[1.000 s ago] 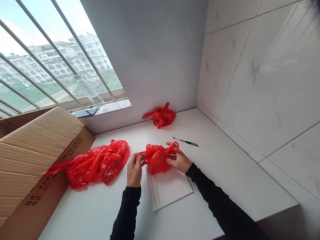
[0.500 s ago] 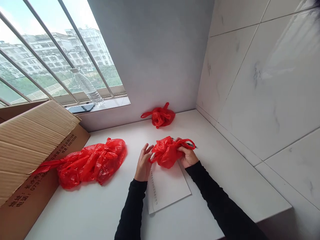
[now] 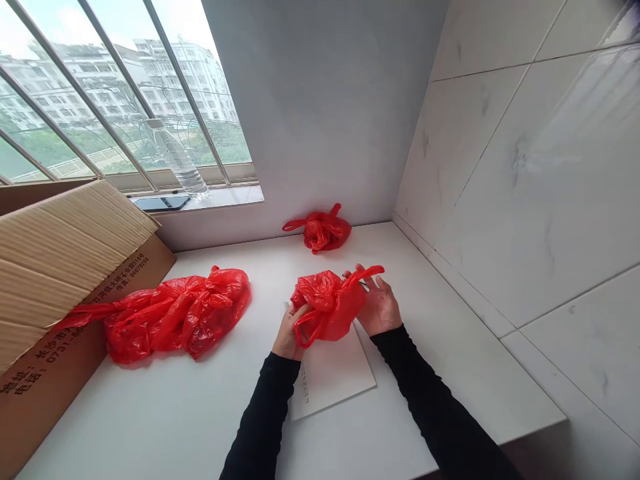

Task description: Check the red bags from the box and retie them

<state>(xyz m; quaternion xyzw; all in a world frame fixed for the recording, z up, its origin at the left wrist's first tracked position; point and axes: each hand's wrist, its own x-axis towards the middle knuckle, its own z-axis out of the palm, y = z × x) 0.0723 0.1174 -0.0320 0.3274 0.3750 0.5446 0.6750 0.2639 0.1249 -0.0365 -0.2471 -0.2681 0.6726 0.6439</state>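
Note:
A crumpled red plastic bag [image 3: 330, 307] is between my two hands, above a white spiral notebook [image 3: 335, 377]. My left hand [image 3: 290, 333] grips the bag's left side, its thumb over the plastic and its other fingers partly hidden. At the bag's right side, my right hand [image 3: 379, 303] is open, palm up, with its fingers apart beside one of the bag's loops. Part of a pen [image 3: 365, 286] shows by the right fingers, mostly hidden.
A larger red bag [image 3: 185, 313] lies at the left against a cardboard box [image 3: 75, 267]. Another small red bag [image 3: 325, 231] rests near the back wall. A bottle [image 3: 177, 160] and a phone [image 3: 163, 203] are on the window sill.
My left hand has closed on the bag. My right hand has let go of the bag's handle and opened. The bag has tilted, and the view has shifted slightly.

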